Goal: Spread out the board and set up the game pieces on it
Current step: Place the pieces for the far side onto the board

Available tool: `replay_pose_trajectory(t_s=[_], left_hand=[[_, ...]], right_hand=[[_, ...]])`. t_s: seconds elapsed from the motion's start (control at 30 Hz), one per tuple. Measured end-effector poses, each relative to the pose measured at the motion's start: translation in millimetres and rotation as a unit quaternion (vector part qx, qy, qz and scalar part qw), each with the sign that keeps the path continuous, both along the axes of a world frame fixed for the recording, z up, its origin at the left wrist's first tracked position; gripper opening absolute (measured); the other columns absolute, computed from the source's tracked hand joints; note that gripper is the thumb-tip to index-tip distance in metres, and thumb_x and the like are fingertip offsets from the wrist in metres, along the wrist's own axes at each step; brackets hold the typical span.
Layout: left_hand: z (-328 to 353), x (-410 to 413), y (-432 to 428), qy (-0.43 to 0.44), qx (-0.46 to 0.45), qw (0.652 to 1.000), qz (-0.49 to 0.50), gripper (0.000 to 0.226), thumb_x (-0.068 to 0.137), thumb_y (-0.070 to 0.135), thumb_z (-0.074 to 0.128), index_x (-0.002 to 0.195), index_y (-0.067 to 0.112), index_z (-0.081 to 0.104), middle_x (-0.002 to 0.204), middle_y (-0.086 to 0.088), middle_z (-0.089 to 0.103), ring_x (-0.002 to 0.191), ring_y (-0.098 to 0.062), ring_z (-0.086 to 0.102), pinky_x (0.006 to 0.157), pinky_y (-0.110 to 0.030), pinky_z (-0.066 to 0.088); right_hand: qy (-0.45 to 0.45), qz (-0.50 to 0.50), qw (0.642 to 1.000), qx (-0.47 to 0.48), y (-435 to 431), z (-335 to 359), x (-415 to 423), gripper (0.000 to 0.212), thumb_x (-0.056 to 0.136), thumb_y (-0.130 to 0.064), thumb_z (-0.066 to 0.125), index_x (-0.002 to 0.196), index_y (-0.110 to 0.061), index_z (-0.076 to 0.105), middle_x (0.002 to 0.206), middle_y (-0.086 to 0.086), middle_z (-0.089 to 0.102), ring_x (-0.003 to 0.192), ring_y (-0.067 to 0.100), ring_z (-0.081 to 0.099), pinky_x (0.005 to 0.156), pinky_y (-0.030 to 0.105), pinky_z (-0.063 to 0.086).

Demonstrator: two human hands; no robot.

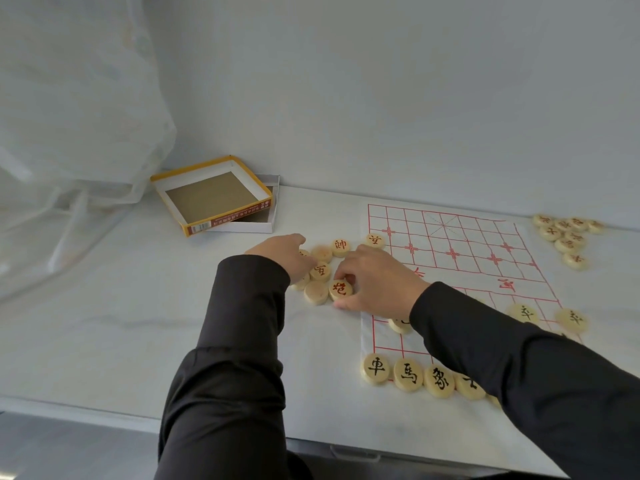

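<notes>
Board (450,244): thin sheet, flat on table (138,323); limp, probably tears easily. Left hand (280,252): curled over loose discs (320,271), grip unclear. Right hand (377,282): thumb and fingers pinched red-marked disc (341,289) by its rim, just left of board; light, rigid, likely slick.

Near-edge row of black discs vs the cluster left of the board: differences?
Ink: the near-edge row of pale wooden discs has black characters; the left cluster of wooden discs shows red.
Place: the row lines the white red-gridded board's near edge; the cluster lies off it.
Faces: the row shows characters; some cluster discs are blank-side up.
Handling: the right hand pinches a cluster disc; neither hand touches the row.
Both: round, pale.
</notes>
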State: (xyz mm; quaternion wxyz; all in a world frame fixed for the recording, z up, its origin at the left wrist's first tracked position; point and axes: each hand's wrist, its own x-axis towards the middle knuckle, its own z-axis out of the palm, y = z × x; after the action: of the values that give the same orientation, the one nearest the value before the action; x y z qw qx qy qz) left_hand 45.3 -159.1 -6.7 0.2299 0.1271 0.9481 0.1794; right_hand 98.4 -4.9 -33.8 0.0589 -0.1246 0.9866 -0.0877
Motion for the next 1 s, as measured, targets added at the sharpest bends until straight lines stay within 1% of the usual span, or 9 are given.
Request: replay_pose_trajectory(t_s=[0.1, 0.23, 0.33, 0.43, 0.57, 0.73, 0.87, 0.93, 1.0], left_hand=[[0, 2, 2, 0.003, 0.004, 1.000, -0.005, 0.053, 0.098, 0.034, 0.043, 0.146, 0.022, 0.025, 0.149, -0.005, 0.035, 0.133, -0.024, 0.037, 0.106, -0.032, 0.032], [-1, 2, 7, 0.010, -0.002, 1.000, -0.012, 0.053, 0.098, 0.034, 0.043, 0.146, 0.021, 0.025, 0.148, -0.005, 0.036, 0.132, -0.024, 0.038, 0.106, -0.033, 0.032], [-2, 2, 11, 0.014, -0.003, 1.000, -0.019, 0.052, 0.097, 0.035, 0.043, 0.145, 0.021, 0.027, 0.147, -0.005, 0.038, 0.130, -0.024, 0.041, 0.104, -0.032, 0.034], [-2, 1, 11, 0.025, 0.001, 1.000, -0.010, 0.052, 0.098, 0.035, 0.042, 0.145, 0.020, 0.027, 0.148, -0.005, 0.035, 0.132, -0.024, 0.039, 0.105, -0.032, 0.033], [-1, 3, 12, 0.023, 0.003, 1.000, -0.014, 0.051, 0.098, 0.035, 0.042, 0.145, 0.019, 0.028, 0.148, -0.006, 0.035, 0.131, -0.024, 0.040, 0.103, -0.031, 0.034], [0, 4, 19, 0.024, -0.005, 1.000, -0.016, 0.050, 0.097, 0.034, 0.043, 0.143, 0.018, 0.031, 0.145, -0.007, 0.039, 0.127, -0.025, 0.044, 0.101, -0.031, 0.037], [-1, 6, 24, 0.028, 0.009, 0.999, -0.017, 0.049, 0.097, 0.034, 0.044, 0.142, 0.019, 0.033, 0.143, -0.006, 0.039, 0.125, -0.025, 0.044, 0.100, -0.032, 0.038], [-2, 6, 25, 0.034, 0.012, 0.999, -0.018, 0.050, 0.096, 0.035, 0.044, 0.142, 0.020, 0.032, 0.143, -0.005, 0.038, 0.125, -0.025, 0.043, 0.100, -0.032, 0.037], [-4, 5, 27, 0.037, 0.013, 0.999, -0.021, 0.050, 0.096, 0.035, 0.044, 0.143, 0.020, 0.032, 0.143, -0.005, 0.038, 0.126, -0.025, 0.042, 0.101, -0.033, 0.037]], right_hand=[[-0.009, -0.011, 0.999, -0.029, -3, 2, 1, 0.028, 0.082, -0.039, 0.065, 0.103, -0.021, 0.062, 0.099, -0.007, 0.053, 0.092, 0.010, 0.045, 0.082, 0.024, 0.039], [-0.043, -0.044, 0.995, -0.080, -6, 6, 4, 0.030, 0.081, -0.031, 0.070, 0.106, -0.019, 0.060, 0.102, -0.003, 0.061, 0.087, 0.013, 0.056, 0.078, 0.026, 0.049], [-0.055, -0.063, 0.988, -0.129, -5, 9, 4, 0.033, 0.079, -0.028, 0.074, 0.107, -0.019, 0.059, 0.095, -0.006, 0.058, 0.081, 0.009, 0.054, 0.070, 0.016, 0.045], [-0.049, -0.093, 0.979, -0.174, -1, 14, 0, 0.031, 0.074, -0.025, 0.078, 0.098, -0.021, 0.059, 0.082, -0.013, 0.052, 0.071, 0.001, 0.048, 0.058, 0.010, 0.037], [-0.036, -0.154, 0.963, -0.218, 14, 22, -10, 0.021, 0.072, -0.018, 0.080, 0.086, -0.016, 0.064, 0.077, -0.007, 0.059, 0.067, 0.005, 0.053, 0.061, 0.017, 0.043], [-0.033, -0.201, 0.947, -0.250, 38, 28, -14, 0.015, 0.079, -0.020, 0.075, 0.080, -0.007, 0.067, 0.062, 0.000, 0.059, 0.044, 0.005, 0.050, 0.043, 0.014, 0.040], [-0.011, -0.223, 0.946, -0.235, 53, 31, -22, 0.033, 0.088, -0.027, 0.064, 0.073, 0.002, 0.062, 0.064, 0.001, 0.055, 0.056, 0.012, 0.048, 0.060, 0.026, 0.042], [-0.017, -0.243, 0.942, -0.231, 62, 33, -28, 0.038, 0.091, -0.031, 0.058, 0.065, -0.004, 0.052, 0.070, 0.019, 0.056, 0.063, 0.022, 0.049, 0.066, 0.030, 0.040], [-0.034, -0.270, 0.933, -0.234, 70, 35, -31, 0.041, 0.092, -0.032, 0.056, 0.071, 0.003, 0.057, 0.077, 0.027, 0.060, 0.064, 0.028, 0.053, 0.076, 0.034, 0.046]])
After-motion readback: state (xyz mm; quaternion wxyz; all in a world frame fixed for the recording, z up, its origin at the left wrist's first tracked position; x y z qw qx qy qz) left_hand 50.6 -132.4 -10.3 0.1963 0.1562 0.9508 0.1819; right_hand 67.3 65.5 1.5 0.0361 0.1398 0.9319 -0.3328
